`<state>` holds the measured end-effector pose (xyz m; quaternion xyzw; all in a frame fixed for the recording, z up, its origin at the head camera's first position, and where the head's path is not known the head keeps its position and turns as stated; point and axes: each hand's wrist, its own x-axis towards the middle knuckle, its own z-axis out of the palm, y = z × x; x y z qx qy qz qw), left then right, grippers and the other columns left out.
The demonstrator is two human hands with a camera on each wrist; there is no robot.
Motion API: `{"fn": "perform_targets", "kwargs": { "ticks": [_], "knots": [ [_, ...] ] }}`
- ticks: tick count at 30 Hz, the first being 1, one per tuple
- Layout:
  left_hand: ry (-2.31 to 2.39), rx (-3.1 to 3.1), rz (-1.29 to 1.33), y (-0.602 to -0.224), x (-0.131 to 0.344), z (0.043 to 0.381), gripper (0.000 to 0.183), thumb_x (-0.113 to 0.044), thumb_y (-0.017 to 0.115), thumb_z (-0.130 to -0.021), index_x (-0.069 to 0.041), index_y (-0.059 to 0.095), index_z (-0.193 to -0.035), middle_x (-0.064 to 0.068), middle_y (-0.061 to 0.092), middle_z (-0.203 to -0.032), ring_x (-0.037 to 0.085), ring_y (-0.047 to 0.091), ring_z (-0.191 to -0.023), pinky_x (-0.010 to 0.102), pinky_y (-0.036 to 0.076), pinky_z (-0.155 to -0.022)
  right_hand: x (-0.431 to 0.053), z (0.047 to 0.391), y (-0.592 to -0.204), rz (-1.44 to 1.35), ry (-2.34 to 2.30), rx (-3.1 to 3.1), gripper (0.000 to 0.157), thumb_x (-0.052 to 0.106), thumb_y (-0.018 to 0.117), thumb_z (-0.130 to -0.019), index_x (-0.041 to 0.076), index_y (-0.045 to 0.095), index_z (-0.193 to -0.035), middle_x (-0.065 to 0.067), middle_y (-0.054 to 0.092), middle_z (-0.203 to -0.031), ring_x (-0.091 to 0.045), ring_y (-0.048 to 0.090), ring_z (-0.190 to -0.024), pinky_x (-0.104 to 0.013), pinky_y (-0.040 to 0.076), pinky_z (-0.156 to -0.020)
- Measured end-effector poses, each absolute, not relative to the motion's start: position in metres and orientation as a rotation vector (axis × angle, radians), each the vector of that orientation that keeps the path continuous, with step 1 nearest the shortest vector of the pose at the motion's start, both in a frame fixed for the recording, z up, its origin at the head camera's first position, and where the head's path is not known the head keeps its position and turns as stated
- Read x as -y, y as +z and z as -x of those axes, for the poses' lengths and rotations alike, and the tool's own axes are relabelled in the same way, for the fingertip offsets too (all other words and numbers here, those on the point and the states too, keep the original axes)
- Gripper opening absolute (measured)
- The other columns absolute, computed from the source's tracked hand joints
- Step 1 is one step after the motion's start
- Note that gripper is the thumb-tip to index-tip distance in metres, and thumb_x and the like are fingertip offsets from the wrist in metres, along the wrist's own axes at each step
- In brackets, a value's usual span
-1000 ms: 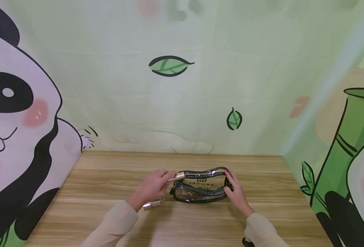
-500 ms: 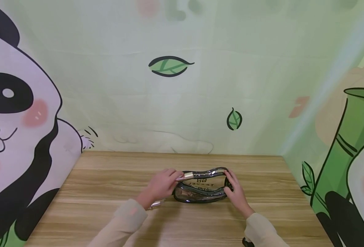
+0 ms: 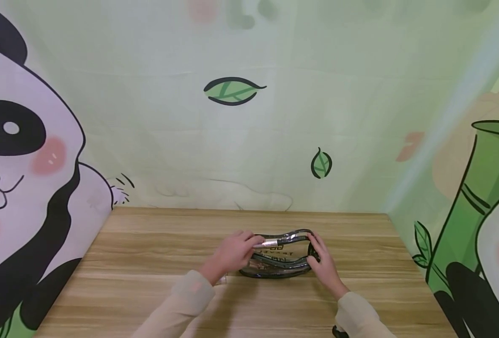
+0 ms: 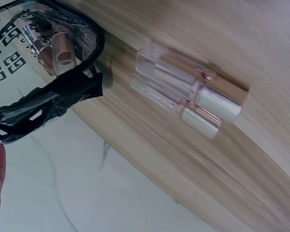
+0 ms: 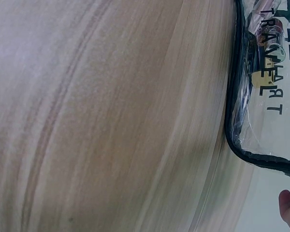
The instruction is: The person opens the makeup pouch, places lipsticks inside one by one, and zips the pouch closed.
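Observation:
In the head view my left hand (image 3: 234, 253) pinches a shiny pinkish-silver lipstick tube (image 3: 268, 243) at the open mouth of a clear cosmetic bag (image 3: 281, 272) with black trim. My right hand (image 3: 323, 263) grips the bag's right end, its thumb and fingers spreading the opening. Lettering shows through the bag, and in the left wrist view lipstick tubes (image 4: 63, 50) lie inside it. Two clear-and-silver lipstick tubes (image 4: 188, 87) lie side by side on the table, almost wholly hidden by my left arm in the head view.
The wood-grain table (image 3: 156, 234) ends at a pale green printed backdrop (image 3: 156, 141) with pandas and bamboo. A small black object (image 3: 339, 332) shows beside my right sleeve at the near edge.
My left hand has moved to the right, carrying the lipstick tube farther over the bag's mouth. My right hand has stayed on the bag's end. My left arm now covers more of the tubes.

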<state>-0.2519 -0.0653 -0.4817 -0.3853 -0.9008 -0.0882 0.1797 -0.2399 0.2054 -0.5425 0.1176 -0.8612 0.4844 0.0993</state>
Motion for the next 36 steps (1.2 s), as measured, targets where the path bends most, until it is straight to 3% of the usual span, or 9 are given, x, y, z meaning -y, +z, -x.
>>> {"fn": "perform_targets", "kwargs": {
  "ticks": [15, 22, 28, 36],
  "knots": [
    [-0.136, 2.627, 1.087, -0.479, 0.047, 0.252, 0.031, -0.016, 0.056, -0.083, -0.022, 0.056, -0.113, -0.003, 0.059, -0.097, 0.012, 0.054, -0.085, 0.023, 0.049, -0.072, -0.204, 0.239, -0.541, -0.349, 1.421, 2.539, 0.061, -0.005, 0.044, -0.078, 0.007, 0.033, -0.137, -0.016, 0.02, -0.145, -0.039, 0.023, -0.129, -0.047, 0.035, -0.089],
    [-0.079, 2.63, 1.091, -0.479, 0.039, 0.25, 0.026, -0.017, 0.057, -0.082, -0.023, 0.057, -0.108, -0.003, 0.059, -0.096, 0.012, 0.054, -0.083, 0.022, 0.048, -0.068, -0.197, 0.23, -0.523, -0.346, 1.421, 2.538, 0.059, -0.009, 0.044, -0.076, -0.001, 0.033, -0.134, -0.023, 0.021, -0.143, -0.044, 0.024, -0.127, -0.048, 0.036, -0.086],
    [-0.076, 2.596, 1.089, -0.483, 0.034, 0.251, 0.026, -0.015, 0.055, -0.082, -0.023, 0.058, -0.107, -0.003, 0.06, -0.094, 0.012, 0.054, -0.079, 0.023, 0.048, -0.067, -0.205, 0.241, -0.545, -0.345, 1.401, 2.53, 0.062, -0.003, 0.046, -0.075, 0.006, 0.035, -0.135, -0.018, 0.022, -0.144, -0.04, 0.025, -0.128, -0.049, 0.036, -0.09],
    [-0.013, 2.609, 1.093, -0.486, 0.029, 0.252, 0.025, -0.015, 0.052, -0.084, -0.024, 0.059, -0.106, -0.004, 0.061, -0.097, 0.012, 0.056, -0.087, 0.024, 0.048, -0.078, -0.205, 0.242, -0.545, -0.347, 1.401, 2.532, 0.062, -0.003, 0.046, -0.075, 0.005, 0.035, -0.135, -0.019, 0.022, -0.144, -0.04, 0.025, -0.128, -0.05, 0.036, -0.091]
  ]
}}
